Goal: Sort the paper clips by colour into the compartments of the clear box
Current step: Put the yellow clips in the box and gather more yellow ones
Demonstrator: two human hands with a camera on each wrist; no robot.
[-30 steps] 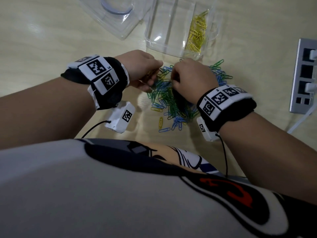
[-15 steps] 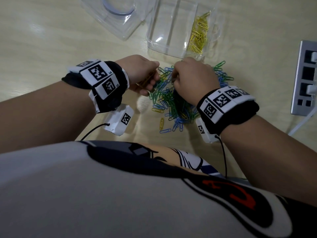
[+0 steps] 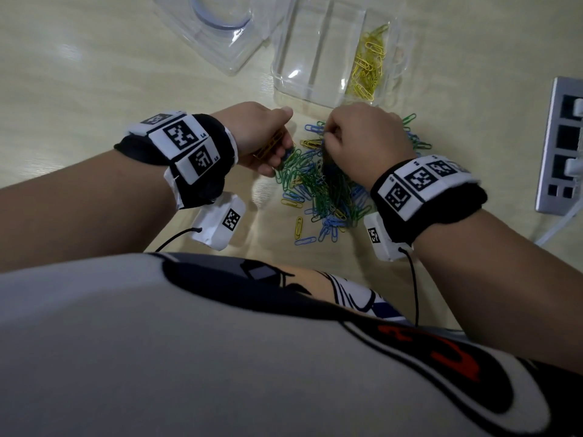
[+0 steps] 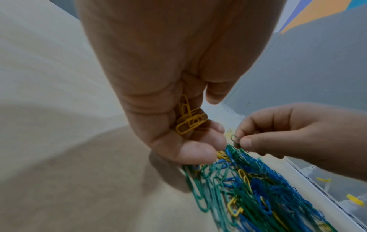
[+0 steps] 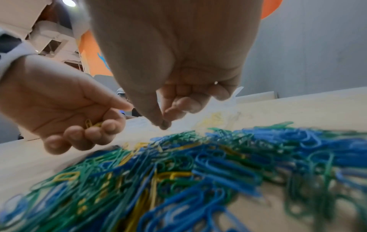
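Observation:
A mixed pile of blue, green and yellow paper clips (image 3: 325, 190) lies on the pale table, just in front of the clear box (image 3: 284, 80). Its right compartment holds yellow clips (image 3: 367, 67); the other compartments look empty. My left hand (image 3: 274, 149) hovers at the pile's left edge, with its fingers curled round a bunch of yellow clips (image 4: 188, 124). My right hand (image 3: 329, 137) is at the far edge of the pile. Its thumb and forefinger pinch one dark clip (image 4: 236, 140) just above the heap.
A clear plastic lid (image 3: 220, 33) lies at the back left of the box. A grey power strip (image 3: 564, 146) with a white cable sits at the right edge. A few stray clips (image 3: 304, 234) lie nearer my body.
Both hands have stayed at the pile's far edge, and the left hand has kept its yellow clips. Only the view has shifted a little.

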